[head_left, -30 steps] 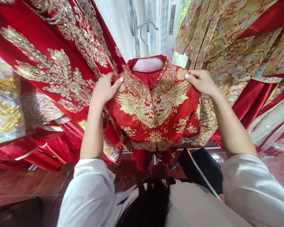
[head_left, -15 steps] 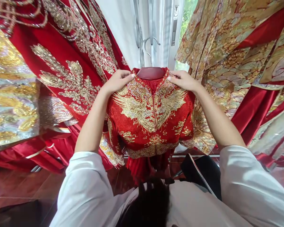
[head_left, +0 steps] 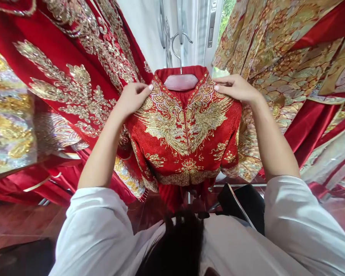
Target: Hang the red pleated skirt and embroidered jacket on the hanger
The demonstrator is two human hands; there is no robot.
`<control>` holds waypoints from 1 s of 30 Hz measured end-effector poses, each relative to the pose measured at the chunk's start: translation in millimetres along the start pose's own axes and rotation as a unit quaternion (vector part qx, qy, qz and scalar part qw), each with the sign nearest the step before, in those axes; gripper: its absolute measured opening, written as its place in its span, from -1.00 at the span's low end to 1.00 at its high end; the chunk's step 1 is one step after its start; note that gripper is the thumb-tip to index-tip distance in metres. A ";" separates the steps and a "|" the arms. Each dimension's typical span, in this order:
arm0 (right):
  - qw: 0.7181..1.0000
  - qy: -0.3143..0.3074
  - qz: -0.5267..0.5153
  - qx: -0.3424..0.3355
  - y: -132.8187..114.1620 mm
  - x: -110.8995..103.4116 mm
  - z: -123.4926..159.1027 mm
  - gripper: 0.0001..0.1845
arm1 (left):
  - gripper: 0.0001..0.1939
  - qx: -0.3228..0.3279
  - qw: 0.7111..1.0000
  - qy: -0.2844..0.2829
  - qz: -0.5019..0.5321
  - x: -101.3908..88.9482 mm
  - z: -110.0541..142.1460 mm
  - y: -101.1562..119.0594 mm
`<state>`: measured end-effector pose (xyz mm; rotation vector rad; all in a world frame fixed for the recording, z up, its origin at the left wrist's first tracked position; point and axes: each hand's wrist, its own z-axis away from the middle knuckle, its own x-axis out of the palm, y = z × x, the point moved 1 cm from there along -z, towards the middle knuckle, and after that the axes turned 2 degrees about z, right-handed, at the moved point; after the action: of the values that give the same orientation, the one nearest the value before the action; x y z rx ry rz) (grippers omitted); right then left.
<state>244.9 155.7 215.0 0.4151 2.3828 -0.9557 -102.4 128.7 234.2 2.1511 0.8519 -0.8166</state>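
Observation:
In front of me hangs a red jacket (head_left: 172, 134) with gold embroidery, on a hanger (head_left: 181, 81) whose metal hook rises above the collar. My left hand (head_left: 135, 99) pinches the jacket at its left shoulder, thumb on the front and fingers behind. At the other shoulder, my right hand (head_left: 236, 90) grips the cloth the same way, thumb in front beside the collar. The collar stands up and opens in a V around the hanger's middle. Both sleeves hang down at the sides.
Red garments with beaded gold sprays (head_left: 83, 88) hang on the left. Gold patterned garments (head_left: 281, 76) hang on the right. A white door frame (head_left: 211, 34) stands behind the hanger. A black object (head_left: 247, 203) lies low at the right, above the dark red floor (head_left: 138, 214).
My hands have moved apart, outward along the shoulders. The collar has risen and spread wider, showing more of its back, and the hanger hook sits slightly higher in view.

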 end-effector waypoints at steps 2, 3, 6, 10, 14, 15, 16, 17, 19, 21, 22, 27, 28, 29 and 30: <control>0.998 -0.034 0.021 0.038 8.5 -8.8 15.8 -0.49 | -0.68 -0.025 0.997 0.034 -0.072 5.1 20.6 -11.4; 0.997 -0.040 0.038 0.058 12.4 -10.8 23.4 -0.48 | -0.69 -0.031 0.994 0.048 -0.089 8.0 28.6 -17.2; 0.990 0.028 0.109 0.086 18.5 -4.9 42.4 -0.46 | -0.68 -0.041 0.994 0.065 -0.072 14.7 36.4 -36.0; 0.942 0.223 0.237 0.079 6.6 22.2 61.9 -0.56 | -0.60 -0.046 0.993 -0.063 0.090 15.6 20.7 -56.2; 0.907 0.332 0.247 0.080 -25.7 65.7 76.1 -0.56 | -0.53 -0.055 0.975 -0.118 0.180 14.3 15.8 -56.5; 0.916 0.330 0.216 0.074 -35.0 80.1 76.6 -0.57 | -0.52 -0.054 0.977 -0.106 0.175 15.0 17.5 -54.1; 0.929 0.318 0.176 0.066 -43.9 95.5 74.9 -0.58 | -0.52 -0.051 0.980 -0.092 0.168 16.0 19.9 -51.5; 0.943 0.300 0.131 0.060 -51.6 111.1 71.0 -0.59 | -0.51 -0.048 0.983 -0.078 0.162 17.1 22.5 -49.0; 0.960 0.270 0.051 0.055 -61.6 139.5 57.0 -0.59 | -0.49 -0.043 0.986 -0.052 0.155 19.5 27.4 -45.1; 0.960 0.272 -0.009 0.063 -62.8 159.2 39.3 -0.60 | -0.45 -0.042 0.985 -0.030 0.164 21.1 30.9 -43.1; 0.956 0.282 -0.036 0.069 -60.8 165.0 31.5 -0.61 | -0.43 -0.044 0.984 -0.025 0.173 21.6 32.2 -42.6; 0.938 0.283 -0.171 0.105 -49.4 168.5 29.8 -0.65 | -0.32 -0.053 0.980 -0.009 0.192 22.0 35.8 -40.7; 0.934 0.272 -0.202 0.116 -48.5 168.5 38.8 -0.65 | -0.31 -0.053 0.981 -0.003 0.185 21.8 36.3 -40.3; 0.928 0.261 -0.233 0.132 -47.3 170.0 50.9 -0.66 | -0.31 -0.052 0.982 0.003 0.179 21.7 36.9 -39.9; 0.920 0.249 -0.263 0.154 -45.5 173.5 65.9 -0.66 | -0.31 -0.050 0.983 0.007 0.177 21.7 37.5 -39.3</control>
<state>107.3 91.4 99.0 0.1291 2.8840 -1.6460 -130.2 129.2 182.8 2.1361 0.4838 -0.5658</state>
